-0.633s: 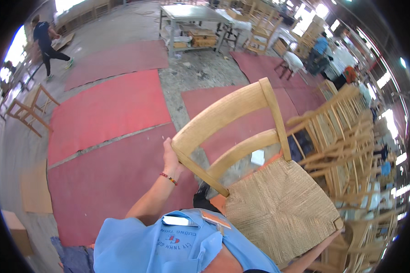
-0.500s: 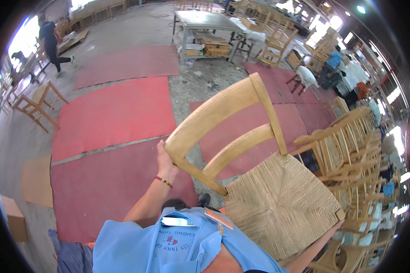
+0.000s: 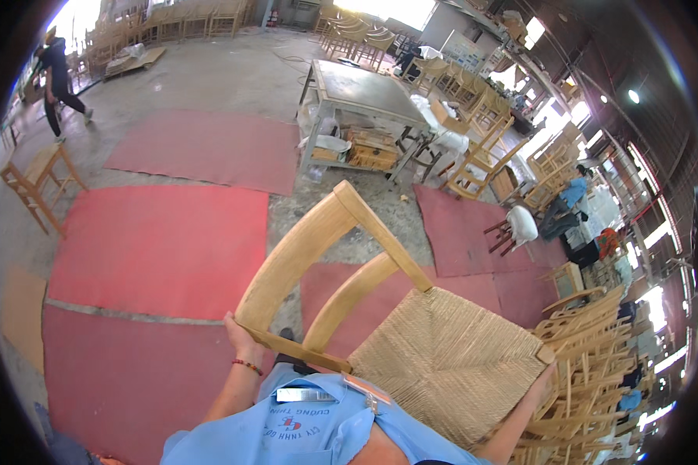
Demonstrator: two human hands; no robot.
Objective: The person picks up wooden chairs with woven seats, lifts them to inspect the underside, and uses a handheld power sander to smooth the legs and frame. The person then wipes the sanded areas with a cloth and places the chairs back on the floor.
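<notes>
I hold 1 wooden chair clear of the floor, tipped over in front of my chest, with its woven rush seat facing up toward the camera and its curved backrest pointing away to my left. My left hand has a clenched grip on the lower end of the left back post, with a beaded wristband just below it. My right hand sits at the far right corner of the seat frame; its grip appears wrapped on that corner, but the fingers are mostly hidden behind the seat, so I cannot tell how firmly it is closed. Status, as I judge it: the lift is complete and the chair is fully carried by both hands; no leg is visible touching anything. The set-down is not yet done. To my right stands a dense stack of similar wooden chairs, near the carried chair but apart from it. Ahead lie red floor mats on bare concrete, a grey metal table with boxes under it, and 1 lone stool far left. Another person walks in the upper left, well apart from my hands.
</notes>
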